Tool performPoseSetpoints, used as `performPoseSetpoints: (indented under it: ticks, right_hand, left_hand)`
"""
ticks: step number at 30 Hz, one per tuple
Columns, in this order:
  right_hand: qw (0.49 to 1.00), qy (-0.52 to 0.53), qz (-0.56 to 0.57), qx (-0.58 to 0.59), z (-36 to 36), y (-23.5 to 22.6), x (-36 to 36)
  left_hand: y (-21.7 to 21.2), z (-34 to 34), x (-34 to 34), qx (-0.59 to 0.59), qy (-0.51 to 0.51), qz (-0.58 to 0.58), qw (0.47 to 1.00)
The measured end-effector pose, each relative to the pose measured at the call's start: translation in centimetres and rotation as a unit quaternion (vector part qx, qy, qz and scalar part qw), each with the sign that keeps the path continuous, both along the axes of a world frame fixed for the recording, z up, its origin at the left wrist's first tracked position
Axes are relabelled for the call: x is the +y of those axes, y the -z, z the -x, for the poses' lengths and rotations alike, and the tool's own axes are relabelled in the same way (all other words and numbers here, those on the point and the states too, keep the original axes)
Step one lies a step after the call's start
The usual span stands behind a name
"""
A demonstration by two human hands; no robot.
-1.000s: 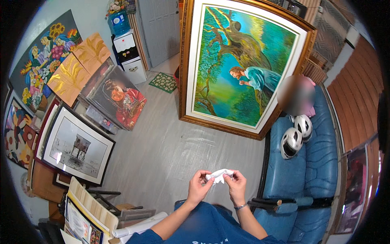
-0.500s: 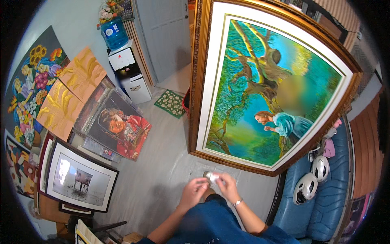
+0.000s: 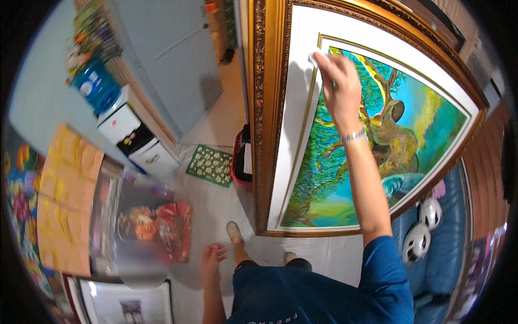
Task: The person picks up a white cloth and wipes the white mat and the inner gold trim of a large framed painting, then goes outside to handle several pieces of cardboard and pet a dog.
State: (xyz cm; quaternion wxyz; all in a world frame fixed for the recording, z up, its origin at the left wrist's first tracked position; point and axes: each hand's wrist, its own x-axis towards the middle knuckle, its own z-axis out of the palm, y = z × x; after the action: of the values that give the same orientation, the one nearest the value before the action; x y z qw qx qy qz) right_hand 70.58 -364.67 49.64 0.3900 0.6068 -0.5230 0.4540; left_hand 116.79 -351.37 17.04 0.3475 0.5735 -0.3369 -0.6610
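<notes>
Right arm raised, left arm lowered. From my remote station I observe the right hand (image 3: 341, 86) held high and forward, its forearm (image 3: 369, 183) rising from a blue short sleeve (image 3: 383, 264) and slanting up and slightly leftward, almost straight at the elbow. A metallic wristband (image 3: 352, 135) encircles the wrist. The fingers point up and to the left, the foremost extended and the others more bent. I read this grip as closed on a small white wad (image 3: 314, 55), of which only a bit shows at the fingertips. The wad lies before the white mat (image 3: 298, 81) of a large framed painting (image 3: 431, 140), just beside the upper left corner of the inner gilt edging (image 3: 319, 40); whether it touches the surface I cannot tell. A soft shadow falls on the mat below the hand.

The left hand (image 3: 214, 256) hangs low beside the body, slightly blurred, its fingers loosely bent and parted; I see this grip as relaxed and unclosed. The painting stands tilted in its ornate gold-brown frame (image 3: 264, 108), the forearm crossing in front of it. To its right, two white helmets (image 3: 416, 243) rest on a blue sofa (image 3: 442, 237).
</notes>
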Motion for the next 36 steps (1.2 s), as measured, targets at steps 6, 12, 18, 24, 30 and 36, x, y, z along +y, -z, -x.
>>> performPoseSetpoints:
  ticks: [6,12,18,24,30,36]
  right_hand:
    - [0.99,0.104,0.042,0.084,2.7,-5.4,-8.8]
    - [0.984,0.134,-0.04,0.108,1.0,-4.0,-8.3]
    - [0.972,0.049,-0.202,0.108,-1.1,9.4,-2.9]
    - [0.983,0.07,-0.057,0.161,2.2,2.7,-6.3]
    - [0.981,0.101,0.02,0.167,3.4,-3.3,-9.2]
    - [0.981,0.049,-0.117,0.147,1.2,6.9,-4.1]
  left_hand:
    - [1.6,0.4,-13.5,-0.027,0.157,-0.006,0.987]
    - [3.3,-2.2,-20.2,-0.057,0.108,-0.019,0.992]
    - [6.4,-2.9,-17.9,-0.085,0.095,-0.061,0.99]
    - [7.7,-0.3,-14.2,-0.07,0.112,-0.115,0.985]
    - [9.1,1.9,-13.1,-0.091,0.164,-0.106,0.977]
    - [8.7,1.7,-13.4,-0.071,0.129,-0.131,0.98]
